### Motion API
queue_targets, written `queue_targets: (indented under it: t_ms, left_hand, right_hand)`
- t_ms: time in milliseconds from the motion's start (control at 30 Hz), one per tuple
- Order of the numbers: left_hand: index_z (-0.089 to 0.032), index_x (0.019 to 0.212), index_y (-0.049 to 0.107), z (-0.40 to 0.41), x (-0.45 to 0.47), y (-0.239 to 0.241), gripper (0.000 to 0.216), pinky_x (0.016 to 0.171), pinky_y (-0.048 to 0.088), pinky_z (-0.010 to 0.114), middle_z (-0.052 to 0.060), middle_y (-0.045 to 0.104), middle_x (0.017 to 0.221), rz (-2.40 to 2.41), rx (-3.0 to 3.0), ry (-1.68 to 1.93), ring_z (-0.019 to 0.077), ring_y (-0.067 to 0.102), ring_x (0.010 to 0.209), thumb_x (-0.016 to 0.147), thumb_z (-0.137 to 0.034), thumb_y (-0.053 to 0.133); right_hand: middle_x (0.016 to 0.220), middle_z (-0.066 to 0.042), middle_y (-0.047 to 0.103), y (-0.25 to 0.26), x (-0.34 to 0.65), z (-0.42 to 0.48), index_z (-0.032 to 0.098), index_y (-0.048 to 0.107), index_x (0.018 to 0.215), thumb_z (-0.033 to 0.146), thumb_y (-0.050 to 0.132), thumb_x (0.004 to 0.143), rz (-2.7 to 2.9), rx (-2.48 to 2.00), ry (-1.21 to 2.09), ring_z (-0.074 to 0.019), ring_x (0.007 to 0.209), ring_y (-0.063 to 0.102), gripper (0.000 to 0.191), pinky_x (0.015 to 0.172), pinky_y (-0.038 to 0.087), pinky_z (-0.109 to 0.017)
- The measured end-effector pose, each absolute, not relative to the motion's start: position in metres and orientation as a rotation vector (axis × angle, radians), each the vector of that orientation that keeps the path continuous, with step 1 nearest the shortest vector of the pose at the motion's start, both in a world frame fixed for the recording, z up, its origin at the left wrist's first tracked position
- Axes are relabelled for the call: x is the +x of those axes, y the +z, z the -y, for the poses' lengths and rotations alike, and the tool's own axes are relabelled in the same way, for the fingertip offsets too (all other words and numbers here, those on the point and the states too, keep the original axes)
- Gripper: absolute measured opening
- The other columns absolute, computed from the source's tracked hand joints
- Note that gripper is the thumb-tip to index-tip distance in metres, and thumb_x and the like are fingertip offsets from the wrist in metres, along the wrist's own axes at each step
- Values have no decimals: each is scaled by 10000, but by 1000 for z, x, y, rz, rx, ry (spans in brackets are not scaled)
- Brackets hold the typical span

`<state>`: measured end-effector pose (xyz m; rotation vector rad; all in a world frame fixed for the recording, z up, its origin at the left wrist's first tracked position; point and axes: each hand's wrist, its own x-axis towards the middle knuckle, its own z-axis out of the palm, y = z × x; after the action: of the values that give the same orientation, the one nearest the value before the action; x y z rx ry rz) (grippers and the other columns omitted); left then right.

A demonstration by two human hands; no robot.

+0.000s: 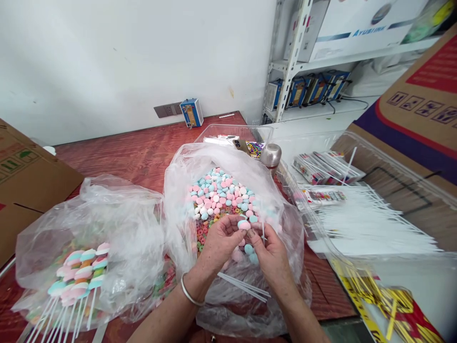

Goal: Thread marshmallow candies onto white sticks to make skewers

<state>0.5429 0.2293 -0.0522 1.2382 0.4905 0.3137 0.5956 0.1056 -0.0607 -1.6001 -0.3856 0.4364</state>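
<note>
Pinched between the fingertips of my left hand (223, 238) is a pink, white and blue marshmallow (244, 225). My right hand (271, 250) is closed beside it, its thumb and fingertips close to the marshmallow. A thin white stick (263, 229) pokes up from the right fingers. Both hands are above an open clear plastic bag (185, 164) of loose pink, blue and white marshmallows (217, 190) and colourful ring-shaped pieces (203, 233). Several white sticks (244, 286) lie on the plastic below my hands. At the left, finished-looking marshmallow skewers (80, 274) rest on another plastic bag (124, 228).
A clear bin (307, 228) at right holds many white sticks (374, 224) and small packets (328, 166). A metal flask (271, 156) and a phone (241, 144) are behind the bag. Cardboard boxes (32, 190) flank the red wooden table (117, 152); yellow ties (392, 305) lie lower right.
</note>
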Motion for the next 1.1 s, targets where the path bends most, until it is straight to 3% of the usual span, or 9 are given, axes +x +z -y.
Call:
queue_targets:
  t_ms: [167, 433, 767, 933, 1100]
  left_hand:
    - [-157, 966, 665, -242, 545, -60, 329, 726, 533, 264, 56, 720, 899, -582, 1305, 453, 161, 671, 820, 694, -303, 780]
    - [-162, 964, 665, -245, 543, -61, 280, 778, 538, 275, 59, 727, 918, -589, 1352, 486, 167, 681, 862, 705, -241, 733]
    - [-165, 956, 652, -236, 541, -58, 256, 756, 536, 265, 53, 730, 904, -550, 1363, 479, 157, 678, 835, 717, -234, 710]
    - [-166, 943, 663, -235, 542, -61, 215, 696, 522, 240, 42, 725, 870, -534, 1386, 458, 140, 661, 774, 738, -226, 689]
    - [-173, 951, 677, -232, 533, -73, 205, 594, 496, 227, 18, 684, 767, -538, 1415, 401, 134, 626, 678, 757, -237, 686]
  right_hand:
    - [647, 2, 601, -56, 577, -89, 214, 626, 830, 491, 439, 953, 571, -1807, 466, -163, 593, 538, 356, 553, 418, -255]
    - [448, 119, 323, -55, 554, -89, 223, 550, 804, 571, 461, 922, 369, -1476, 920, -69, 328, 250, 378, 343, 256, -200]
    - [401, 160, 350, -49, 557, -97, 172, 589, 966, 552, 512, 868, 146, -1254, 1021, -43, 246, 228, 400, 330, 373, -202]
    - [405, 152, 363, -51, 555, -103, 200, 538, 837, 487, 519, 885, 121, -1239, 967, -46, 251, 255, 291, 326, 397, -195]
    - [435, 143, 346, -67, 554, -105, 226, 480, 763, 489, 491, 913, 170, -1302, 917, -52, 274, 238, 303, 325, 395, -203]
